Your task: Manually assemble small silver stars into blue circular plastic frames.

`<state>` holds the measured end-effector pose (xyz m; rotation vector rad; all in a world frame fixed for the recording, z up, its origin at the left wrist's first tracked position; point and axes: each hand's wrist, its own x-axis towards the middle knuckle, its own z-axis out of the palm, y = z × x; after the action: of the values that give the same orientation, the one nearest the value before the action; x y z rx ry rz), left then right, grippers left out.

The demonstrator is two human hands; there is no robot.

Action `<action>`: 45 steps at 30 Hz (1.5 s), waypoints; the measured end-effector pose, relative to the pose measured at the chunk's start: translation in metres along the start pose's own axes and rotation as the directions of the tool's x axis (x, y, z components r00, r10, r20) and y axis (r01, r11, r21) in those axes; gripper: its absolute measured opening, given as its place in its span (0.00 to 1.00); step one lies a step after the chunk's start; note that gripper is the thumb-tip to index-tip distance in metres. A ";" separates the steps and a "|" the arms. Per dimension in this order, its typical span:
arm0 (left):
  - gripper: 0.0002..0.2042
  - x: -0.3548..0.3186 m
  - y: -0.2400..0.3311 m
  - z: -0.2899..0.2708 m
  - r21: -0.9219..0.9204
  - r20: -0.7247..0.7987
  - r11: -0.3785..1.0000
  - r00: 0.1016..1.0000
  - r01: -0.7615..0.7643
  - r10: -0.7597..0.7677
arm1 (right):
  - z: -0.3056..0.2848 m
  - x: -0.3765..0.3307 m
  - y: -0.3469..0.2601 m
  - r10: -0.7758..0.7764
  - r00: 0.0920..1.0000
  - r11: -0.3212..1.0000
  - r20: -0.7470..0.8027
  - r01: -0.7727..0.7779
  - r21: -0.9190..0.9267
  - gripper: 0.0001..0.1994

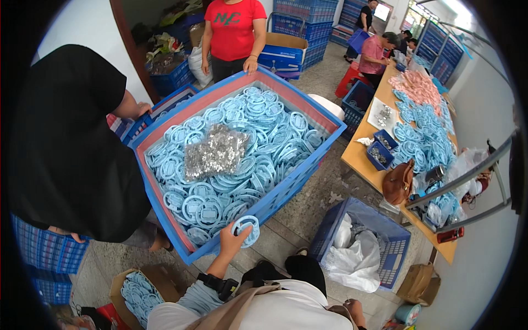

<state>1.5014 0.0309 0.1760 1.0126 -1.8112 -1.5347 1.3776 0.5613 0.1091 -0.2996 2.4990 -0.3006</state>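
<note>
My left hand (232, 242) grips a light blue plastic ring (246, 231) by its edge, over the near corner of a large blue crate (294, 184). The crate has a pinkish lining and is heaped with similar light blue rings (204, 212). On the heap lies a clear bag of small silvery metal parts (215, 153). Low by my right side is my right hand (356, 312), with its fingers curled in; whatever they hold, if anything, is too small to make out.
A person in red has a hand on the crate's far rim; another in black stands at left. A blue crate with white plastic bags (357, 250) stands at right. The long table (360, 148) bears blue and pink pieces. At lower left is a cardboard box (165, 283) of rings.
</note>
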 end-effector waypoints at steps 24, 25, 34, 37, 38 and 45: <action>0.13 0.042 0.036 0.053 -0.113 -0.612 0.992 0.783 0.058 -0.115 | -0.122 0.243 -0.011 -0.368 0.922 0.913 0.124 0.383 -0.141 0.12; 0.13 0.042 0.033 0.048 -0.078 -0.639 0.994 0.762 0.074 -0.107 | -0.129 0.252 -0.023 -0.408 0.906 0.900 0.111 0.419 -0.118 0.12; 0.17 0.057 0.005 0.038 -0.133 -0.731 0.980 0.654 0.145 -0.196 | -0.160 0.271 -0.057 -0.352 0.927 0.913 0.129 0.370 -0.171 0.12; 0.16 0.071 -0.007 0.047 -0.019 -0.768 0.995 0.635 0.099 -0.078 | -0.159 0.267 -0.064 -0.315 0.940 0.929 0.129 0.333 -0.160 0.12; 0.16 0.076 -0.007 0.052 -0.027 -0.749 0.995 0.657 0.094 -0.083 | -0.160 0.264 -0.069 -0.349 0.931 0.915 0.111 0.364 -0.175 0.12; 0.11 0.084 0.003 0.065 0.156 -0.754 0.979 0.656 0.133 0.031 | -0.182 0.204 -0.130 -0.281 0.957 0.948 0.067 0.288 -0.137 0.12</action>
<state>1.4012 -0.0020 0.1611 1.5248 -1.3240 -0.7381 1.1277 0.4076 0.1808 -0.7226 2.4337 -0.2226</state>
